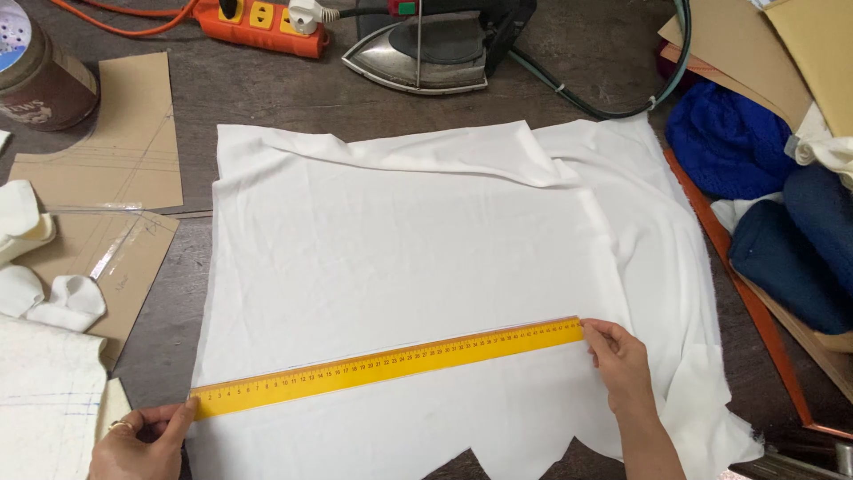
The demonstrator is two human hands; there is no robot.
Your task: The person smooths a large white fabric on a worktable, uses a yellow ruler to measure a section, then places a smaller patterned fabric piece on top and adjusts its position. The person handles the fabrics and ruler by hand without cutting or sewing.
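The left hand [142, 440] pinches the near-left end of a long yellow ruler [386, 366], thumb on top at the very tip, fingers curled beneath the edge. The right hand [622, 364] presses its fingertips on the ruler's far-right end, thumb and fingers closed on the tip against the cloth. The ruler lies flat and slanted across the lower part of a white cloth [418, 249], its left end just at the cloth's left edge, its right end short of the right edge. The cloth is spread on a dark table [267, 98]; its top edge is folded over, its right side rumpled, and its bottom edge cut in points. Above the ruler the cloth lies open and bare. To the left, just off the cloth, sit brown paper patterns [115, 151] and white scraps [35, 267]. Beyond the top edge stand an iron [426, 44] and an orange power strip [258, 22]. Right of the cloth lie blue fabric rolls [773, 213].
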